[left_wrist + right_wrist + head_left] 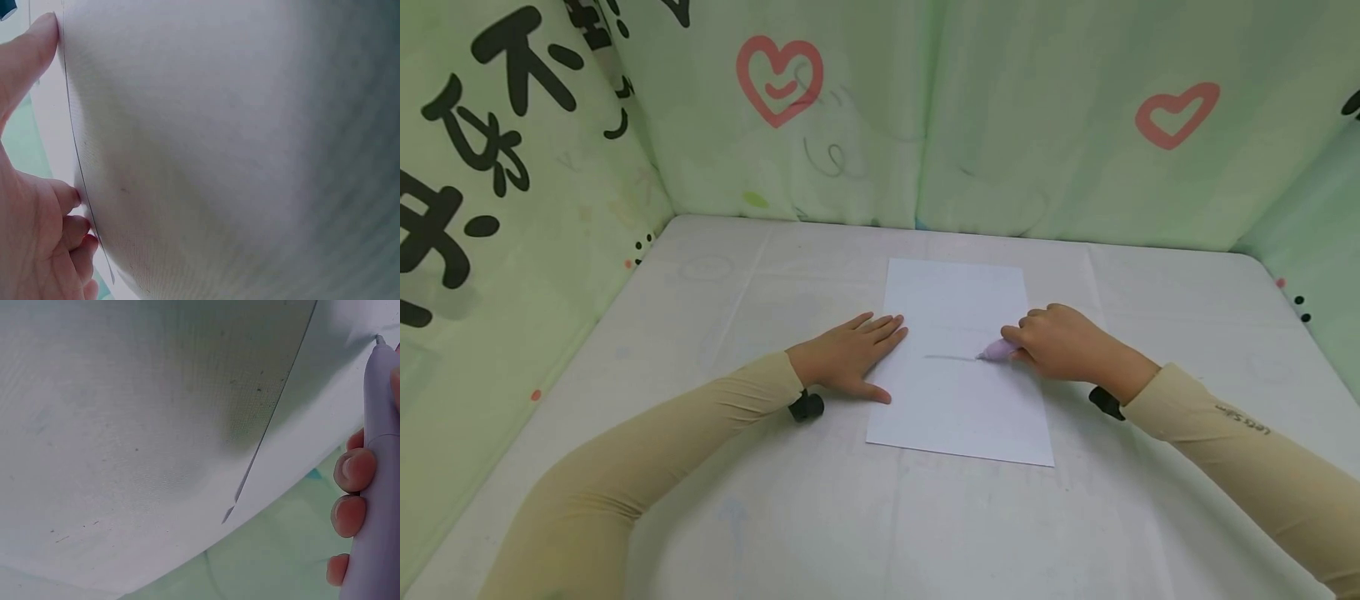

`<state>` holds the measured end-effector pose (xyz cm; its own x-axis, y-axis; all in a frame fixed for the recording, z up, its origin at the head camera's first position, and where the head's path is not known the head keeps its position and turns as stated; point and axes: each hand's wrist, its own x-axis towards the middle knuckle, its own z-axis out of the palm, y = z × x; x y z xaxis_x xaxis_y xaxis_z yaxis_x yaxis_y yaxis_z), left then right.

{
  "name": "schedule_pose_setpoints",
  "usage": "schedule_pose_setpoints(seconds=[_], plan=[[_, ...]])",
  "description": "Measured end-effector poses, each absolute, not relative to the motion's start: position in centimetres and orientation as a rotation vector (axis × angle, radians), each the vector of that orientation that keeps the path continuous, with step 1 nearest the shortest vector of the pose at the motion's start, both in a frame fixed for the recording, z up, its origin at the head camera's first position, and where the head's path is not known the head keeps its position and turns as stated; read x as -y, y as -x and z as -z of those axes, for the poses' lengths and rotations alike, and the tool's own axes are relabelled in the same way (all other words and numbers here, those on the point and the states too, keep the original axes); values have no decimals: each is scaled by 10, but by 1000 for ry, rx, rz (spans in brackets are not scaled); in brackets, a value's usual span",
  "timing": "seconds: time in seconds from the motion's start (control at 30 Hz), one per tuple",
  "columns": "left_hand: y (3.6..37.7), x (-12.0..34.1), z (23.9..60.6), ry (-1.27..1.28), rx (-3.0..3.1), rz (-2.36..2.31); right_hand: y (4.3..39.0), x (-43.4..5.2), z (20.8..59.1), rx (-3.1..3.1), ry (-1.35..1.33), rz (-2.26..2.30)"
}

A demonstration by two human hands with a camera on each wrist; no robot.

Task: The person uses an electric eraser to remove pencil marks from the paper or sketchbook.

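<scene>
A white cloth-covered table (715, 500) stands inside a booth of pale green fabric walls (1037, 125) printed with pink hearts and black characters.

A white sheet of paper (958, 400) lies near the middle of the table, its long sides running away from the person. A thin grey line (949, 357) runs across it, ending at the tip of a lilac pen (997, 350). The right hand (1060, 342) grips the pen, fingers curled round its barrel, and rests on the right part of the sheet. The left hand (850, 354) lies flat, fingers straight and close together, its fingertips pressing on the left edge of the paper and the palm on the cloth beside it.

Both arms wear tan sleeves (647, 467), each with a small black device at the wrist.

The right wrist view shows the pen (381, 487) up close, with three fingertips (353, 472) wrapped against its barrel and its point on the paper (325, 425). The left wrist view shows the thumb (28, 59) and the fingertips (65, 197) touching the paper's edge (78, 162), which the head view only hints at.
</scene>
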<state>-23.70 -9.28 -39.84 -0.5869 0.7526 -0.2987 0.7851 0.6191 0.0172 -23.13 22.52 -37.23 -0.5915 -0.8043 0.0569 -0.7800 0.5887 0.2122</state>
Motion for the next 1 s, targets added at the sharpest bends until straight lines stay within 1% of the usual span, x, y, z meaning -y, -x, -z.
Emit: schedule_pose_setpoints(seconds=[1.0], plan=[[238,94,399,-1259,-2570,146,234,-225,374,2622,-1385,222]])
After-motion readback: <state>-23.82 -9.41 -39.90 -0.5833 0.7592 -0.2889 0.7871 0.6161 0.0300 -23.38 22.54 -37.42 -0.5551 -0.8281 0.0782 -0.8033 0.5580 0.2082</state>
